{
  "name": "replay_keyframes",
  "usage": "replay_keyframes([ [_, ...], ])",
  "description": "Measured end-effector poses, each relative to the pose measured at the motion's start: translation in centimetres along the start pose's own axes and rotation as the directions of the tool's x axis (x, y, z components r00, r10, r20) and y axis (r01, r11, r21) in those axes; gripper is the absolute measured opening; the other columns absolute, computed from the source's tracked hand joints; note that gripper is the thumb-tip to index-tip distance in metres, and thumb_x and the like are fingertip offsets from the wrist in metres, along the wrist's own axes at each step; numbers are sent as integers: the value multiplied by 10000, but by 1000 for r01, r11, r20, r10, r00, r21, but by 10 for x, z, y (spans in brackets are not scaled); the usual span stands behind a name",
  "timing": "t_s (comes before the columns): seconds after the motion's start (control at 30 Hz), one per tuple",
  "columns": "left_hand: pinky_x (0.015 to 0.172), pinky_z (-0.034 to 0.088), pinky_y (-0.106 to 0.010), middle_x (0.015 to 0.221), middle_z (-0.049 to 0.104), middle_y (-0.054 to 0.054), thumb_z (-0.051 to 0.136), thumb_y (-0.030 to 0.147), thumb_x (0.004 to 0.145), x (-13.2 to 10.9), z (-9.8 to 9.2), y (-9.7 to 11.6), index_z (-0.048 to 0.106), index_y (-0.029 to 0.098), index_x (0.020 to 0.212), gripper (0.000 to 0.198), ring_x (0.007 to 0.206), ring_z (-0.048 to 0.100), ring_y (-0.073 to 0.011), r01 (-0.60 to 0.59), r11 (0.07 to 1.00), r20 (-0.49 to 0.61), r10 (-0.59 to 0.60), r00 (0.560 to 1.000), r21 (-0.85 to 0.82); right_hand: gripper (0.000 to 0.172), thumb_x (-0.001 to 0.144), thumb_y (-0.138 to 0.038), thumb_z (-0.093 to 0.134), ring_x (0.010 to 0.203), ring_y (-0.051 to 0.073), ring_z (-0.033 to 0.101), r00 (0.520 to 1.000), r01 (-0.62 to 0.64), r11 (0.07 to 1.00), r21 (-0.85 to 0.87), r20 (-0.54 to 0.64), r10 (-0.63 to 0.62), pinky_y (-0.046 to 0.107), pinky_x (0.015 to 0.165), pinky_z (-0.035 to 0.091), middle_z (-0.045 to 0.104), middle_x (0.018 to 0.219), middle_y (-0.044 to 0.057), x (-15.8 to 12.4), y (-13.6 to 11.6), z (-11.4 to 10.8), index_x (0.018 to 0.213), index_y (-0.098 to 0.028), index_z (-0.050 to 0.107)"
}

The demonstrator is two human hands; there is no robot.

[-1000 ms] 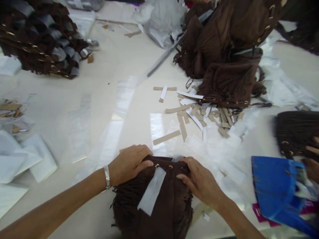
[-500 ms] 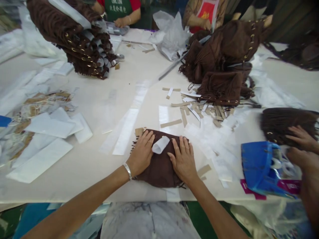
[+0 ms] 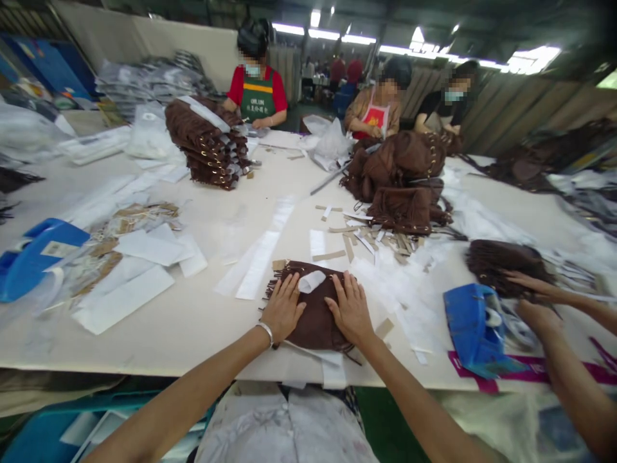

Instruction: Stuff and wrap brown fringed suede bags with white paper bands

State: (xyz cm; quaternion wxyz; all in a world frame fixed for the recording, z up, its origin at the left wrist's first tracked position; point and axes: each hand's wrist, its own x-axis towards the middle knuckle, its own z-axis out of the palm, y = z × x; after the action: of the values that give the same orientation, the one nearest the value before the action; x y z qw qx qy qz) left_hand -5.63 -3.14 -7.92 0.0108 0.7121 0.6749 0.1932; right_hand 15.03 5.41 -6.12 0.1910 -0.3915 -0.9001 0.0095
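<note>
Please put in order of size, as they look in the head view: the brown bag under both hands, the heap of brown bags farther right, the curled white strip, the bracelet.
1. Heap of brown bags
2. Brown bag, partly covered by the left hand and right hand
3. Curled white strip
4. Bracelet

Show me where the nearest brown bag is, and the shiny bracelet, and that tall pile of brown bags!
Brown bag (image 3: 314,321): head view, on its smooth middle.
Bracelet (image 3: 267,331): head view, on its shiny band.
Pile of brown bags (image 3: 205,149): head view, on the middle of its fringed side.
</note>
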Motion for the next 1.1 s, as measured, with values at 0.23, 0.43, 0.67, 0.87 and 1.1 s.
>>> replay_keyframes([
  [0.23, 1178, 171, -550, 1577, 221, -119, 417, 467, 960, -39, -33, 7, 217, 179, 1511, 653, 1468, 125, -287, -260, 963, 56, 264, 963, -64, 750, 885, -469, 576, 1444, 321, 191, 951, 166, 973, 161, 234, -201, 529, 1108, 327, 182, 1588, 107, -64, -28, -45, 1517, -244, 239],
  [0.43, 1149, 116, -610, 1589, 197, -81, 530, 602, 865, -49, -34, 13, 244, 262, 1504, 778, 1464, 94, -342, -360, 931, 193, 342, 920, 62, 624, 850, -257, 625, 1380, 310, 319, 929, 199, 953, 228, 266, -258, 508, 1071, 367, 342, 1524, 108, -70, -11, -26, 1436, -265, 411],
  [0.67, 1135, 126, -616, 1570, 262, -68, 458, 527, 930, -50, -18, 17, 354, 302, 1459, 585, 1448, 169, -344, -317, 944, 151, 301, 941, 92, 357, 772, -201, 665, 1198, 280, 469, 983, 23, 922, 386, 159, -92, 451, 982, 406, 514, 1285, 91, -64, -2, -8, 1124, -250, 632],
  [0.87, 1115, 192, -593, 1568, 267, -65, 496, 483, 924, -51, -15, 19, 358, 331, 1453, 568, 1427, 234, -336, -302, 945, 164, 281, 946, 126, 374, 771, -160, 641, 1210, 274, 439, 983, 30, 938, 345, 161, -90, 425, 984, 379, 497, 1293, 84, -66, -7, -7, 1135, -244, 613],
  [1.1, 1088, 257, -572, 1548, 305, -105, 618, 495, 854, -41, -15, 12, 330, 309, 1468, 704, 1398, 292, -365, -388, 910, 230, 350, 908, 148, 389, 782, -205, 675, 1206, 279, 456, 972, 71, 963, 260, 198, -126, 437, 995, 399, 522, 1286, 97, -57, -7, -15, 1163, -230, 599],
])
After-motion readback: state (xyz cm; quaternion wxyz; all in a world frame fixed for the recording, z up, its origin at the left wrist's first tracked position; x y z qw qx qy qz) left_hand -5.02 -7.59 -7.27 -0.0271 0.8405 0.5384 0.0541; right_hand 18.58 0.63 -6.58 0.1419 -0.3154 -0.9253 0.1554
